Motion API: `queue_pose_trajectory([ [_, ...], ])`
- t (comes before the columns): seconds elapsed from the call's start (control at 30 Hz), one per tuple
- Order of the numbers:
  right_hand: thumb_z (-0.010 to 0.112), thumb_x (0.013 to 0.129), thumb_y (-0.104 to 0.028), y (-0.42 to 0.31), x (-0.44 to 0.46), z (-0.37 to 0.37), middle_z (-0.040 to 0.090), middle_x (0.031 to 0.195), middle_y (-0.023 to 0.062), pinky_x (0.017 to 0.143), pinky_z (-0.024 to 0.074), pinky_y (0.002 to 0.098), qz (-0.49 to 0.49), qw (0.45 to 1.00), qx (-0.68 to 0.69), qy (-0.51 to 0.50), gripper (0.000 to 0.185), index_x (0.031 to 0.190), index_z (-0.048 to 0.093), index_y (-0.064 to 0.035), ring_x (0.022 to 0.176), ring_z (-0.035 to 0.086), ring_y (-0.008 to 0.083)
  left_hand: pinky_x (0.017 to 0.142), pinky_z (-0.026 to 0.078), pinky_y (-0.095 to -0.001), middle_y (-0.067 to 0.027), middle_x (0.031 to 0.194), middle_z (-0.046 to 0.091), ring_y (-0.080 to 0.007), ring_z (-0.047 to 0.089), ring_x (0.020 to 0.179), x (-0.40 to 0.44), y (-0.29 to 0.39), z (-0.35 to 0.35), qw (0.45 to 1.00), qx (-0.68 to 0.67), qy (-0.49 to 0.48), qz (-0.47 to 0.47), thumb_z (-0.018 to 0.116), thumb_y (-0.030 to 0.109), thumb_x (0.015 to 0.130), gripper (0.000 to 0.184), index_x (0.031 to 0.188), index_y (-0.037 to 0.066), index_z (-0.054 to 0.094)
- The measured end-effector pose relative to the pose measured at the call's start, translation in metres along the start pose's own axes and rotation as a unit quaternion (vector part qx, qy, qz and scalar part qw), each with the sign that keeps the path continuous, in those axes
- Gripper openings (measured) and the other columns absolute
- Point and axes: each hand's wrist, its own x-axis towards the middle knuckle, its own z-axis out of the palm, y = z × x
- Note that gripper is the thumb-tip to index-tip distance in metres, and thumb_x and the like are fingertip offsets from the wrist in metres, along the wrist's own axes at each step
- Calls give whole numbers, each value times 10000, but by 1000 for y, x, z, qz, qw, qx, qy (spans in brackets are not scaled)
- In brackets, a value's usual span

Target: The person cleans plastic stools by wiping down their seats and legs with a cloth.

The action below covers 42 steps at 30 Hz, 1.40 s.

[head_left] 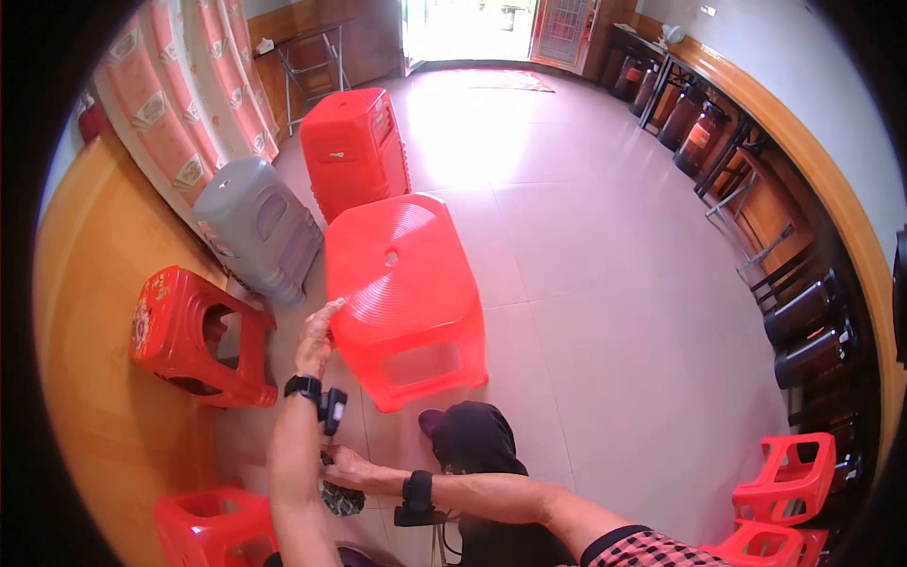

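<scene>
Directly ahead stands a large red plastic stool (402,265) with a ringed seat and a small centre hole. My left hand (316,342) is at its near left edge, with the fingertips on the seat rim and the other fingers partly hidden. My right hand (354,470) reaches across below my left forearm. Its fingers are closed on a dark patterned cloth (342,498), which is partly covered by the hand and arm. Close by is a black rounded shape (470,437) with a purple tip; I cannot tell for certain what it is.
Behind the stool is a red stool stack (348,142); to the left are a grey stool stack (260,227) and a floral red stool (203,335). Another red stool (215,524) is at lower left. Dark jars (699,139) and red stools (784,477) line the right wall.
</scene>
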Motion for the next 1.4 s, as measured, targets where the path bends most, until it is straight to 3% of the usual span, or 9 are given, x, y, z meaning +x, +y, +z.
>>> queue_pose_trajectory([
  [0.23, 627, 789, -276, -10, -3, -15, 640, 822, 91, 699, 492, 339, 6, 998, 29, -60, 326, 984, 622, -15, 737, 585, 170, 726, 532, -334, -65, 965, 678, -174, 650, 843, -60, 37, -74, 996, 52, 67, -16, 708, 253, 805, 339, 1055, 38, 631],
  [0.3, 614, 813, -264, -20, -11, -26, 646, 835, 72, 685, 492, 324, 12, 996, 26, -82, 291, 972, 630, -21, 734, 583, 150, 886, 504, -389, -89, 1147, 633, -211, 617, 1023, -80, 35, -96, 996, 37, 60, -58, 685, 238, 838, 417, 1176, 19, 576],
  [0.43, 598, 831, -248, -30, -13, -44, 660, 910, 62, 734, 510, 288, 33, 991, 82, -100, 314, 1033, 637, -11, 812, 626, 132, 903, 489, -435, -108, 1152, 629, -236, 613, 1031, -127, 13, -128, 989, 5, 141, -47, 673, 279, 854, 437, 1181, 10, 569],
  [0.47, 595, 835, -243, -37, -16, -50, 662, 922, 61, 744, 516, 288, 32, 990, 94, -98, 325, 1051, 633, -2, 824, 632, 137, 771, 508, -381, -69, 1042, 659, -188, 633, 927, -137, 0, -137, 992, -4, 123, -17, 715, 378, 793, 448, 1102, 71, 610],
  [0.63, 548, 912, -231, -47, -24, -59, 669, 964, 63, 763, 536, 278, 25, 954, 278, -111, 301, 1091, 621, -1, 832, 657, 149, 763, 508, -380, -68, 1028, 662, -188, 637, 910, -205, -25, -129, 981, 7, 193, -24, 705, 419, 799, 448, 1076, 81, 610],
  [0.9, 533, 942, -239, -40, -26, -65, 688, 947, 82, 751, 543, 284, 71, 926, 308, -204, 296, 1035, 640, 21, 802, 667, 159, 717, 487, -259, -28, 916, 671, -136, 632, 829, -289, -47, -111, 967, -35, 253, 14, 664, 424, 843, 371, 1026, 105, 619],
  [1.03, 517, 948, -260, -49, -31, -58, 679, 968, 86, 772, 544, 301, 76, 918, 332, -203, 315, 1051, 620, 20, 829, 666, 171, 849, 495, -331, -88, 1139, 631, -171, 623, 986, -324, -62, -120, 969, -23, 246, 26, 574, 401, 909, 453, 1193, 48, 558],
  [1.3, 478, 918, -310, -101, -66, -68, 643, 1024, 106, 843, 528, 331, -83, 882, 455, -91, 374, 1138, 556, -18, 867, 656, 209, 954, 427, -343, -108, 1233, 555, -216, 554, 1086, -373, -67, -125, 950, -11, 306, 57, 611, 303, 908, 467, 1258, 25, 474],
  [1.4, 528, 887, -237, -110, -65, -73, 612, 955, 69, 751, 475, 271, -275, 955, 91, 58, 272, 1013, 605, -8, 824, 602, 174, 992, 374, -369, -139, 1267, 490, -267, 482, 1147, -377, -71, -136, 850, 279, 425, 138, 617, 271, 898, 470, 1254, 8, 459],
])
